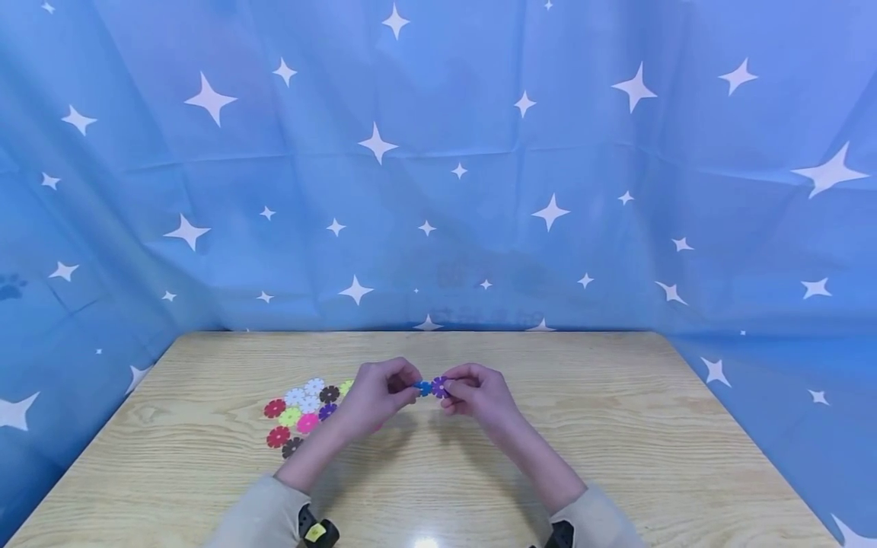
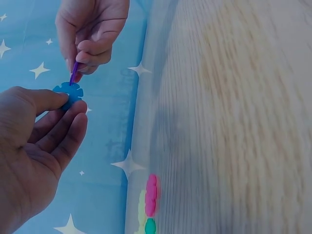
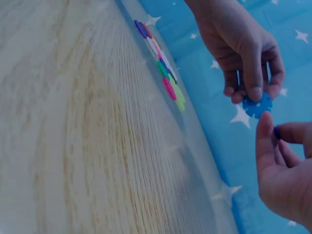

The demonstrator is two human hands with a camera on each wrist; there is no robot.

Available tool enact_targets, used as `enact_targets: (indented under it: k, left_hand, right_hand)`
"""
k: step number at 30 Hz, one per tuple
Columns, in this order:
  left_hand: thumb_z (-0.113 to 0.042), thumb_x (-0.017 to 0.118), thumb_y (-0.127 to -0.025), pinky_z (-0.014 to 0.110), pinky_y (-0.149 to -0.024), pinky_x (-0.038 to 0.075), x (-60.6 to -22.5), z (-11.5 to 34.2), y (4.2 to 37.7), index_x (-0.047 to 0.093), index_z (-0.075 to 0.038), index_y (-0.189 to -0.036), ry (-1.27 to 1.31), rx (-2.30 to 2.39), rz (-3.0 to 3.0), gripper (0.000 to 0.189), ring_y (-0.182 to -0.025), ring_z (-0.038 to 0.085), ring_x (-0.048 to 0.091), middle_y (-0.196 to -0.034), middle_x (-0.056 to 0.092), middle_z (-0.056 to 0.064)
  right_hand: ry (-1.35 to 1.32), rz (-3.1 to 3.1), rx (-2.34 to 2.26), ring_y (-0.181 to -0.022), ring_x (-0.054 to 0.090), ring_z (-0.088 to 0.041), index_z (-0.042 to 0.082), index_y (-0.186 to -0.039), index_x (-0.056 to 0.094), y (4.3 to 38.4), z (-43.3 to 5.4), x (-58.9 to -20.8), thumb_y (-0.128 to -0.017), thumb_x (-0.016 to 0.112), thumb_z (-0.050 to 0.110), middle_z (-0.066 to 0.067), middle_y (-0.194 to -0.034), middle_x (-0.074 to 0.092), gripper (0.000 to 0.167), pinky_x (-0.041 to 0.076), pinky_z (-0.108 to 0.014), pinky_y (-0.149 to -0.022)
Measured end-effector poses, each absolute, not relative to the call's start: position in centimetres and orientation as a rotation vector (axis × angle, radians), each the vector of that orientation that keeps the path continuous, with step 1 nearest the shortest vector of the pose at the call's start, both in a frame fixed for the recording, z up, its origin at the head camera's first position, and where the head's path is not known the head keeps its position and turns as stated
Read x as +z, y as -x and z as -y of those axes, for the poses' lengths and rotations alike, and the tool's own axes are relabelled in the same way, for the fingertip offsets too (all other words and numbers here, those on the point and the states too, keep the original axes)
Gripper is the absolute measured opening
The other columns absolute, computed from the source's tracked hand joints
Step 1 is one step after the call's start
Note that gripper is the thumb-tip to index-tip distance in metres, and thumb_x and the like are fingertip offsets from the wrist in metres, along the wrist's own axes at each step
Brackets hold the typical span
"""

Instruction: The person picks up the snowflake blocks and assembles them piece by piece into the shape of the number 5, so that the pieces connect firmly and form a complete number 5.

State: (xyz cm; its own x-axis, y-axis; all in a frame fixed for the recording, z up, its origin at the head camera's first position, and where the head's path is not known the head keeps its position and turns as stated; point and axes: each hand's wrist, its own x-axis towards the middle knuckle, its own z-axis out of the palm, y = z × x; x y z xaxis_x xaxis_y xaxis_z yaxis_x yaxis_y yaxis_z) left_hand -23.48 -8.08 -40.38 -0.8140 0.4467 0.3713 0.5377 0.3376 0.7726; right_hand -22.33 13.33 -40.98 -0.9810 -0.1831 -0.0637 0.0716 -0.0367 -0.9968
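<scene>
My left hand pinches a blue notched plastic disc between thumb and fingers. Opposite it, my right hand pinches a purple notched disc. Both discs are held above the table, edge to edge. In the left wrist view the purple disc stands edge-on at the blue disc's rim, turned across it. The right wrist view shows the blue disc face-on, while most of the purple one is hidden by the fingers. Whether their slots are locked together I cannot tell.
Several loose flower-shaped discs lie on the wooden table to the left, among them a red disc, a pink disc and a white disc. My left forearm covers part of them. A blue starred curtain hangs behind the table.
</scene>
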Motion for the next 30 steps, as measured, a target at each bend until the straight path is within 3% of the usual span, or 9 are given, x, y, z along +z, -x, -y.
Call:
enact_targets:
  k: [9, 15, 25, 30]
  left_hand:
    - [0.007, 0.073, -0.09, 0.026, -0.064, 0.058, -40.2, 7.3, 23.0, 0.071, -0.006, -0.094, 0.891, -1.449, 2.455, 0.014, -0.071, 0.012, 0.066, -0.083, 0.07, -0.001]
    - [0.008, 0.073, -0.09, 0.024, -0.059, 0.056, -40.1, 7.1, 23.0, 0.073, -0.003, -0.09, 0.911, -1.467, 2.431, 0.011, -0.07, 0.023, 0.07, -0.081, 0.072, 0.004]
    - [0.01, 0.074, -0.088, 0.024, -0.056, 0.054, -40.2, 7.1, 23.1, 0.076, -0.004, -0.087, 0.949, -1.503, 2.419, 0.014, -0.069, 0.025, 0.071, -0.082, 0.074, 0.013]
    - [0.01, 0.075, -0.087, 0.026, -0.058, 0.056, -40.0, 7.3, 22.9, 0.078, -0.005, -0.087, 0.933, -1.507, 2.452, 0.015, -0.07, 0.016, 0.07, -0.081, 0.074, 0.006]
  right_hand:
    - [0.052, -2.059, -2.209, -0.076, 0.069, -0.017, -0.012, -0.114, 0.06, 21.3, -13.0, -40.5, -0.099, 0.061, -0.003, -0.017, -0.092, 0.068, 0.018, 0.062, -0.03, -0.072]
    - [0.001, -2.073, -2.258, -0.072, 0.069, -0.016, -0.014, -0.111, 0.062, 21.0, -12.8, -39.9, -0.097, 0.063, -0.006, -0.017, -0.09, 0.069, 0.017, 0.062, -0.029, -0.069]
    - [-0.116, -2.101, -2.205, -0.073, 0.07, -0.018, -0.014, -0.109, 0.066, 20.9, -12.7, -39.7, -0.097, 0.064, -0.006, -0.02, -0.094, 0.067, 0.014, 0.063, -0.032, -0.071]
    - [-0.14, -2.063, -2.177, -0.074, 0.072, -0.019, -0.012, -0.11, 0.066, 20.7, -12.8, -39.6, -0.099, 0.064, -0.003, -0.02, -0.097, 0.067, 0.015, 0.063, -0.032, -0.073]
